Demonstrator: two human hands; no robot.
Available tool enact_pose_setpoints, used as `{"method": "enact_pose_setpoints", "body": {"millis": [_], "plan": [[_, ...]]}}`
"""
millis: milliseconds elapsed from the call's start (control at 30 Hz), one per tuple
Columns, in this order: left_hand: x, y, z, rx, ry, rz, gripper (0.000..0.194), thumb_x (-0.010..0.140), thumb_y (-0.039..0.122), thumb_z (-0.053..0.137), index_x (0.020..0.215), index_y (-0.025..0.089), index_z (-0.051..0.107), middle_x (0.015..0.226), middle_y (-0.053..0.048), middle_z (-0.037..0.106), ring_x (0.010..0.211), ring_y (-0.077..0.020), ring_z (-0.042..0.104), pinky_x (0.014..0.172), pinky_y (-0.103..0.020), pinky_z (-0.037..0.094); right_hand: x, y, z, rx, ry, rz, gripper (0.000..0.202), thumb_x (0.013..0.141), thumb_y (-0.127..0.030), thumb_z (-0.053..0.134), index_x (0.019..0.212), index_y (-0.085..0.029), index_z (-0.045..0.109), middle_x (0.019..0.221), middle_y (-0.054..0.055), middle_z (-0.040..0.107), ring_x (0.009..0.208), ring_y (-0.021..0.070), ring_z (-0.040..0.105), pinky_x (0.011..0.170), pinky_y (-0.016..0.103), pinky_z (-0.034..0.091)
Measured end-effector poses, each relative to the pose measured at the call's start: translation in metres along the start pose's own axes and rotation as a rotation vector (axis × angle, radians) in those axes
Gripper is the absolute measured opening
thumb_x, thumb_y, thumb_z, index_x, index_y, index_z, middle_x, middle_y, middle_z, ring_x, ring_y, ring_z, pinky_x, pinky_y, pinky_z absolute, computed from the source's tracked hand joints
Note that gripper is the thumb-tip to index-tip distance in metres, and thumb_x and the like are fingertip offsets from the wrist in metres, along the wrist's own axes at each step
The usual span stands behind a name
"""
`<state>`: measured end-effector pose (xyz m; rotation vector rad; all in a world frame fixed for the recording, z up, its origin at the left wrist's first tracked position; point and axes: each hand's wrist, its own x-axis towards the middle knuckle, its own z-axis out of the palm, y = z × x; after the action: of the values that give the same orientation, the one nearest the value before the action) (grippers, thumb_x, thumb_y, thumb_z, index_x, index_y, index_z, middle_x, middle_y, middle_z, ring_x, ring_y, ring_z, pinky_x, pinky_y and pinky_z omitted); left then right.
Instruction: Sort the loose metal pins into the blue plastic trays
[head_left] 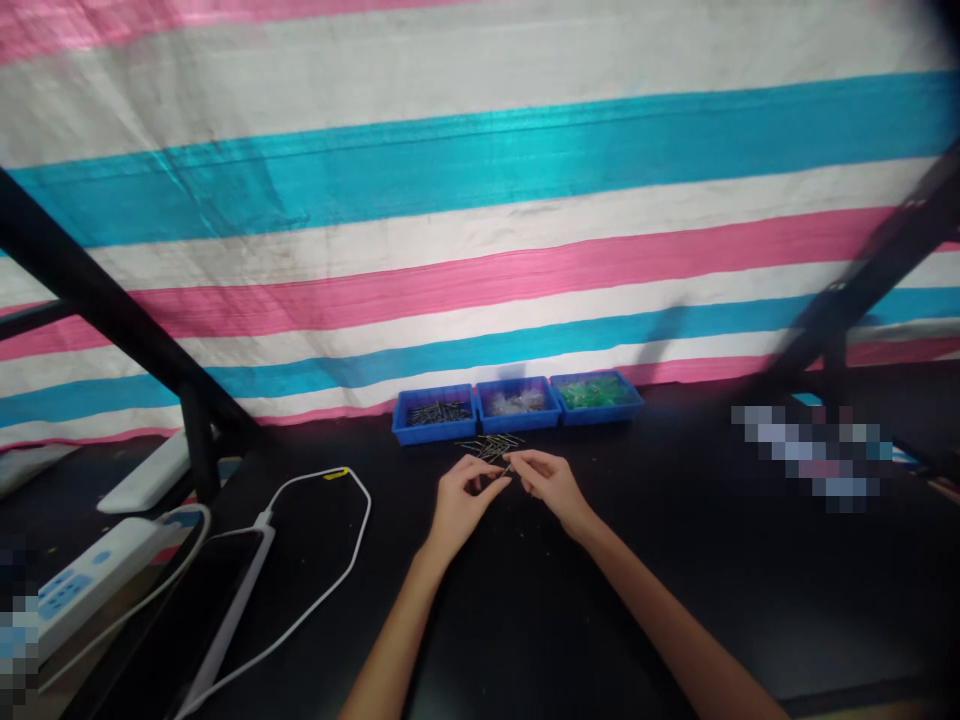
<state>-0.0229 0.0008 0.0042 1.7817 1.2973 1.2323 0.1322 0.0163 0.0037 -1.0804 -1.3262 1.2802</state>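
My left hand [459, 503] and my right hand [553, 487] meet above the black table, fingertips almost touching. Between them is a small thin screw [508, 469], pinched by the thumb and fingers of both; its far end is too small to make out. Just beyond the fingertips lies a loose pile of screws [491, 445]. Behind the pile, three blue bins stand side by side. Dark screws [437, 412] fill the left bin [435, 434]. Clear plastic pieces [510, 402] lie in the middle bin [523, 420], and green plastic pieces [596, 392] in the right bin [604, 414].
At the left are a phone-like device [180, 610] with a looping white cable [358, 545], and a white power strip [101, 570]. Dark slanted frame bars [112, 290] rise on both sides. A striped tarp [480, 250] hangs behind the table.
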Motion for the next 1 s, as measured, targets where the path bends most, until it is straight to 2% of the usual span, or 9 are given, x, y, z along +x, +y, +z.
{"method": "enact_pose_setpoints", "body": {"millis": [133, 267, 467, 600, 733, 867, 1000], "plan": [[0.001, 0.002, 0.002, -0.074, 0.031, -0.020, 0.021, 0.070, 0.035, 0.063, 0.075, 0.016, 0.069, 0.072, -0.004, 0.055, 0.057, -0.0089, 0.043, 0.053, -0.023, 0.036, -0.001, -0.001, 0.000, 0.010, -0.026, 0.017, 0.033, 0.070, -0.042, 0.061, 0.088, -0.015, 0.069, 0.066, 0.003, 0.060, 0.047, 0.0066, 0.041, 0.041, 0.020, 0.030], [0.001, 0.004, 0.001, -0.133, 0.059, -0.052, 0.021, 0.069, 0.035, 0.063, 0.075, 0.016, 0.069, 0.073, -0.004, 0.056, 0.056, -0.0084, 0.044, 0.051, -0.022, 0.035, 0.000, -0.001, -0.001, 0.012, -0.023, 0.006, 0.033, 0.071, -0.042, 0.061, 0.088, -0.015, 0.069, 0.070, 0.004, 0.062, 0.049, 0.0068, 0.042, 0.042, 0.020, 0.031], [0.003, 0.003, 0.000, -0.251, 0.098, -0.147, 0.023, 0.069, 0.035, 0.063, 0.081, 0.016, 0.068, 0.080, -0.004, 0.058, 0.061, -0.0097, 0.048, 0.055, -0.021, 0.038, -0.001, 0.003, 0.001, -0.015, -0.003, 0.001, 0.032, 0.070, -0.041, 0.062, 0.087, -0.015, 0.068, 0.065, 0.003, 0.061, 0.049, 0.0084, 0.045, 0.045, 0.021, 0.036], [0.003, 0.001, 0.001, -0.285, 0.115, -0.180, 0.022, 0.068, 0.035, 0.064, 0.078, 0.015, 0.066, 0.082, -0.004, 0.059, 0.064, -0.0099, 0.049, 0.058, -0.021, 0.040, -0.005, 0.005, 0.006, -0.102, -0.073, -0.065, 0.027, 0.070, -0.040, 0.062, 0.079, -0.015, 0.069, 0.069, 0.004, 0.063, 0.054, 0.0106, 0.050, 0.050, 0.023, 0.040], [0.003, 0.000, 0.002, -0.268, 0.099, -0.164, 0.023, 0.067, 0.035, 0.064, 0.078, 0.015, 0.065, 0.080, -0.004, 0.059, 0.062, -0.0100, 0.050, 0.057, -0.022, 0.041, -0.007, 0.005, 0.009, -0.158, -0.113, -0.107, 0.025, 0.070, -0.039, 0.062, 0.075, -0.016, 0.070, 0.070, 0.004, 0.064, 0.056, 0.0115, 0.052, 0.051, 0.024, 0.041], [0.003, 0.002, 0.000, -0.218, 0.092, -0.149, 0.024, 0.071, 0.036, 0.060, 0.082, 0.015, 0.064, 0.080, -0.004, 0.059, 0.060, -0.0091, 0.049, 0.055, -0.021, 0.039, -0.004, 0.006, 0.005, -0.076, -0.040, -0.065, 0.027, 0.069, -0.039, 0.063, 0.079, -0.016, 0.070, 0.070, 0.004, 0.065, 0.054, 0.0107, 0.051, 0.049, 0.023, 0.040], [0.002, 0.004, -0.010, 0.005, -0.048, -0.099, 0.024, 0.070, 0.040, 0.059, 0.080, 0.018, 0.065, 0.077, -0.002, 0.059, 0.056, -0.0088, 0.046, 0.052, -0.021, 0.035, 0.001, 0.003, -0.002, -0.017, 0.038, 0.002, 0.031, 0.066, -0.041, 0.065, 0.081, -0.015, 0.070, 0.062, 0.003, 0.062, 0.047, 0.0086, 0.045, 0.045, 0.023, 0.037]]}}
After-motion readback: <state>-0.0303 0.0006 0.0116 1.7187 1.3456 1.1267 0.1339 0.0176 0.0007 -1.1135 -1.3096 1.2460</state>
